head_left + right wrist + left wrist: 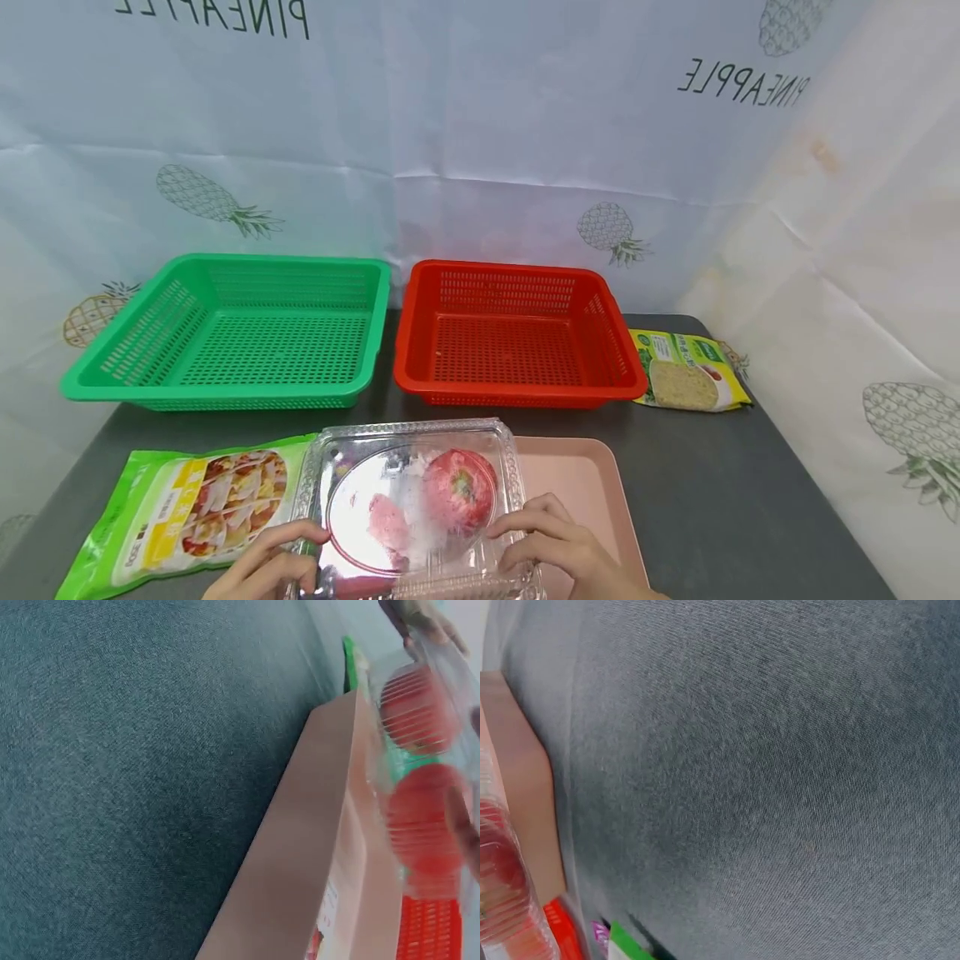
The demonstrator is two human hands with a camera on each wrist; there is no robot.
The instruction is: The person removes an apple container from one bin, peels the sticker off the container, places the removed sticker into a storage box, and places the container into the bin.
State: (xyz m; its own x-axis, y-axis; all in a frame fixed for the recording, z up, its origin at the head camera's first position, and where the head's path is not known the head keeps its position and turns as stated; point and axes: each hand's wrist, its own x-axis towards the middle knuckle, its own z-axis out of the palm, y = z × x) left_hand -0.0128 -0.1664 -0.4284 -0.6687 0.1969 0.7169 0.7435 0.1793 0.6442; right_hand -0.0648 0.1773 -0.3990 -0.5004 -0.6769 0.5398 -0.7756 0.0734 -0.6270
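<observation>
A clear plastic clamshell box (411,428) with round red fruits (460,490), which look like tomatoes, is held over a pink tray (600,492). My left hand (270,560) grips its left edge. On the opposite edge, my right hand (561,542) holds it with bent fingers. The right wrist view shows the box (427,885) raised above the tray, with the left hand (426,621) at the far end and blurred right-hand fingers (463,825) on the near side. Only part of the box (510,881) enters the left wrist view; the left hand is outside it.
A green basket (225,392) and a red basket (517,392) stand side by side behind the box. Left of the box lies a green food bag (202,508). A yellow-green packet (686,372) lies beside the red basket. A patterned cloth hangs behind and at the right.
</observation>
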